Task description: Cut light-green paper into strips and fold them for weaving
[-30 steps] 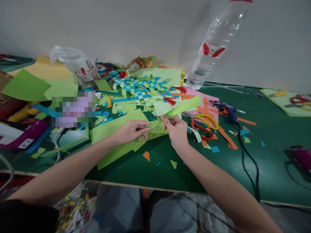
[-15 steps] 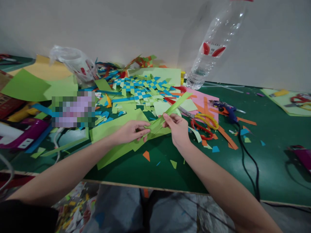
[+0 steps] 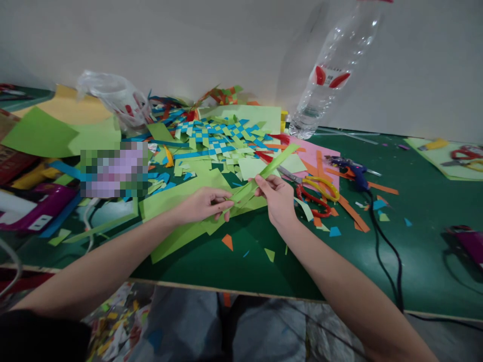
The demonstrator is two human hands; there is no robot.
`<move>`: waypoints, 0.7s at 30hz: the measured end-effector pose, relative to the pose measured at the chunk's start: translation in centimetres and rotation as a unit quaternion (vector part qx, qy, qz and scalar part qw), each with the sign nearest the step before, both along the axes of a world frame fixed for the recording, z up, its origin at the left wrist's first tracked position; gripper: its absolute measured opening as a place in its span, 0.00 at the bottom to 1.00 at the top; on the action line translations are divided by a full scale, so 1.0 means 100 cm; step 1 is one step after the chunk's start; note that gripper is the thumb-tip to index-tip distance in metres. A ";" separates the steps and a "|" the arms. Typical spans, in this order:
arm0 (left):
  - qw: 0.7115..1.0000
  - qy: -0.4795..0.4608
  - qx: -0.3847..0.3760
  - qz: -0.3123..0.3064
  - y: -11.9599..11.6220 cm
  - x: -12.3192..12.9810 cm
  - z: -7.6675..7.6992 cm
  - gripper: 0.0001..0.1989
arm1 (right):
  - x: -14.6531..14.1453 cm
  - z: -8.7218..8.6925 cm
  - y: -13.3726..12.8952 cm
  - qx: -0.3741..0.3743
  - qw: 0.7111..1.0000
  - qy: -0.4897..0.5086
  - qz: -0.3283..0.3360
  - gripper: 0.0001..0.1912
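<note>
Pinching at two points: left hand (image 3: 206, 205) has thumb and fingers closed on the lower end of the green paper strip (image 3: 277, 163), right hand (image 3: 278, 198) has thumb and fingertips together on it further up. Strip sits between the hands, above the green sheets (image 3: 177, 241) near the table's front edge, free end angled up and away to the right.

Risks, my read: uneven pull between the pinches could skew or crease the strip off-line, or tear it. Loose pinch = slip. Free end could snag on the scissors (image 3: 328, 187), right beside the right hand. Can't tell if the glue gun (image 3: 356, 173) is hot; its cord trails over the table edge, so a tug could shift it.

Materials: strip is thin, smooth, long, narrow. Woven pieces (image 3: 219, 133) behind are blue/green checkerboard with ragged ends. Bottle (image 3: 324, 85) is clear ribbed plastic. Table (image 3: 211, 266) is glossy green.
</note>
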State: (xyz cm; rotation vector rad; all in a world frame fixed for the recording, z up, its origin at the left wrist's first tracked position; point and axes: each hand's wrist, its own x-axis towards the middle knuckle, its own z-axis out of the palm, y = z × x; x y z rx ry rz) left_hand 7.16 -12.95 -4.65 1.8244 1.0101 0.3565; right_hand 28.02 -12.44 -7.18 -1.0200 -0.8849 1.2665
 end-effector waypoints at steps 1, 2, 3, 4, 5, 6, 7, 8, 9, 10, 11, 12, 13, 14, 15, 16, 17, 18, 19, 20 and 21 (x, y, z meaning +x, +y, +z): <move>1.000 -0.002 0.000 -0.002 0.000 0.000 0.000 0.14 | 0.000 0.000 0.000 -0.002 1.000 -0.007 -0.002 0.14; 1.000 -0.003 0.000 -0.004 0.000 0.000 0.001 0.14 | 0.000 0.001 0.000 -0.003 1.000 -0.015 -0.004 0.14; 1.000 -0.004 0.001 -0.006 0.000 0.001 0.001 0.14 | -0.001 0.001 0.000 -0.003 1.000 -0.020 -0.005 0.14; 1.000 -0.003 0.002 -0.008 0.000 0.001 0.002 0.14 | -0.001 0.001 0.000 0.000 1.000 -0.022 -0.004 0.14; 1.000 -0.002 0.004 -0.011 0.000 0.001 0.002 0.14 | -0.001 0.001 0.000 0.003 1.000 -0.020 -0.004 0.14; 1.000 -0.001 0.005 -0.013 0.000 0.001 0.003 0.14 | -0.001 0.001 0.000 0.005 1.000 -0.017 -0.004 0.14; 1.000 0.001 0.007 -0.014 0.000 0.001 0.003 0.14 | -0.001 0.000 0.000 0.007 1.000 -0.015 -0.006 0.14; 1.000 0.002 0.007 -0.016 0.000 0.000 0.002 0.14 | -0.001 0.000 -0.001 0.008 1.000 -0.016 -0.008 0.15; 1.000 0.001 0.007 -0.015 0.000 0.000 0.002 0.15 | -0.002 0.000 -0.001 0.007 1.000 -0.020 -0.011 0.15; 1.000 0.000 0.006 -0.015 0.000 -0.001 0.001 0.15 | -0.002 -0.001 -0.001 0.008 1.000 -0.027 -0.014 0.14; 1.000 -0.002 0.005 -0.015 0.000 -0.001 0.001 0.15 | -0.002 -0.001 -0.001 0.010 0.999 -0.034 -0.015 0.14; 1.000 -0.005 0.004 -0.015 0.000 -0.002 0.000 0.15 | -0.002 -0.001 -0.001 0.013 0.999 -0.040 -0.017 0.14; 1.000 -0.008 0.003 -0.016 0.000 -0.002 0.000 0.15 | -0.002 -0.002 -0.002 0.017 0.999 -0.045 -0.018 0.13; 1.000 -0.009 0.004 -0.018 -0.001 -0.002 0.000 0.15 | -0.002 -0.002 -0.002 0.022 0.998 -0.049 -0.018 0.13; 1.000 -0.011 0.004 -0.020 -0.001 -0.002 0.000 0.15 | -0.002 -0.003 -0.002 0.026 0.998 -0.050 -0.018 0.12; 1.000 -0.011 0.004 -0.022 -0.001 -0.002 0.001 0.15 | -0.002 -0.003 -0.002 0.029 0.998 -0.050 -0.017 0.12; 1.000 -0.010 0.005 -0.024 -0.002 -0.002 0.001 0.15 | -0.002 -0.004 -0.003 0.032 0.998 -0.047 -0.016 0.11; 1.000 -0.010 0.007 -0.027 -0.002 -0.002 0.002 0.15 | -0.002 -0.004 -0.003 0.035 0.998 -0.044 -0.014 0.11; 0.999 -0.009 0.009 -0.031 -0.003 -0.002 0.003 0.15 | -0.002 -0.004 -0.003 0.036 0.998 -0.041 -0.013 0.11; 0.999 -0.008 0.013 -0.034 -0.003 -0.002 0.003 0.15 | -0.002 -0.004 -0.003 0.036 0.999 -0.039 -0.013 0.10; 0.999 -0.009 0.016 -0.038 -0.003 -0.002 0.004 0.16 | -0.002 -0.003 -0.003 0.034 0.999 -0.040 -0.014 0.10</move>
